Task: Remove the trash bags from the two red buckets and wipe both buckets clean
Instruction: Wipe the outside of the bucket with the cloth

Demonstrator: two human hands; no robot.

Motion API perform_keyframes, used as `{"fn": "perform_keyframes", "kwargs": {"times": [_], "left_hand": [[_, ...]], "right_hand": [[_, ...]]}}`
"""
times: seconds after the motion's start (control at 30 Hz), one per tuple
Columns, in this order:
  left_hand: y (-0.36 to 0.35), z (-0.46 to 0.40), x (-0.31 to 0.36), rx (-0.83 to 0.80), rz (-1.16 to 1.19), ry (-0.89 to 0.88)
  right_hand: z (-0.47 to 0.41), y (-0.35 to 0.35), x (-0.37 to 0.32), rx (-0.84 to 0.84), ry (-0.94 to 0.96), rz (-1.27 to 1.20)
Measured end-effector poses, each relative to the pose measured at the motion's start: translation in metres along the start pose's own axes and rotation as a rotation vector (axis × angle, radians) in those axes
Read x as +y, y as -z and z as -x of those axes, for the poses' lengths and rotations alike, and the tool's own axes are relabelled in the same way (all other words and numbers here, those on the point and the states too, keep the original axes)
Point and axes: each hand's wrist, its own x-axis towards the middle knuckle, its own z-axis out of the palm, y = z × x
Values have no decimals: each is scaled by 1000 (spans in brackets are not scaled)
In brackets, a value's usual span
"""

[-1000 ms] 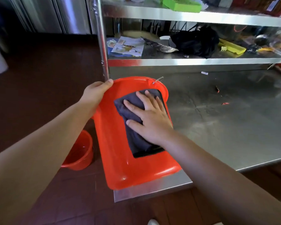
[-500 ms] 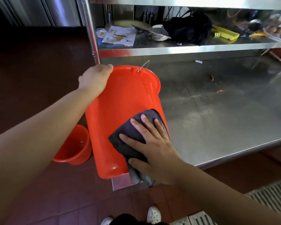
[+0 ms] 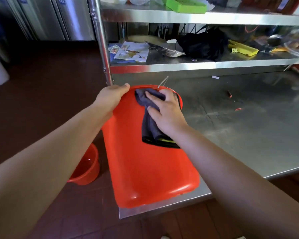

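1. At the near corner of the steel table (image 3: 248,135), a red bucket (image 3: 145,169) lies on its side, base end hanging past the table edge, rim end pointing away toward the shelf post (image 3: 100,40).
2. Right hand (image 3: 167,114) lies flat on a dark grey cloth (image 3: 149,118), fingers spread and fairly straight, pressing the cloth onto the bucket wall near the rim. Cloth tail trails back along the wall under the wrist.
3. Left hand (image 3: 110,99) grips the bucket rim on its left side, fingers curled over the edge.
4. Wire handle end (image 3: 163,81) sticks up at the rim, just past the right hand's fingertips.
5. Left of the table, down on the brown floor, a second red bucket (image 3: 86,168) stands upright, partly hidden behind the first; no bag visible in it.
6. Beyond the bucket, on the shelf (image 3: 197,66) over the table: papers (image 3: 133,51), a black bag (image 3: 204,44), a yellow tray (image 3: 243,50).
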Motion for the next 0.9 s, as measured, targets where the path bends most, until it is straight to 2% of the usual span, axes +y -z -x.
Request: {"fn": "perform_keyframes", "kwargs": {"times": [0.1, 0.17, 0.3, 0.4, 0.5, 0.6, 0.7, 0.77, 0.9], "left_hand": [[-8, -1, -5, -13, 45, -7], [-8, -1, -7, -55, 51, -22], [1, 0, -14, -83, 32, -88], [7, 1, -18, -40, -94, -117], [2, 5, -4, 71, -340, -186], [-16, 14, 23, -1, -373, -308], [-33, 17, 33, -122, -493, -271], [-32, 18, 31, -98, -589, -243], [-20, 8, 28, -81, -542, -180]], "right_hand": [[-3, 4, 6, 25, -17, -31], [4, 5, 6, 11, 1, 50], [39, 10, 1, -110, 120, 212], [80, 15, -3, -213, 212, 262], [118, 21, -6, -297, 245, 239], [146, 22, -14, -318, 293, 225], [157, 14, -25, -282, 332, 258], [150, 12, -28, -268, 326, 261], [117, 8, -22, -263, 280, 163]]}}
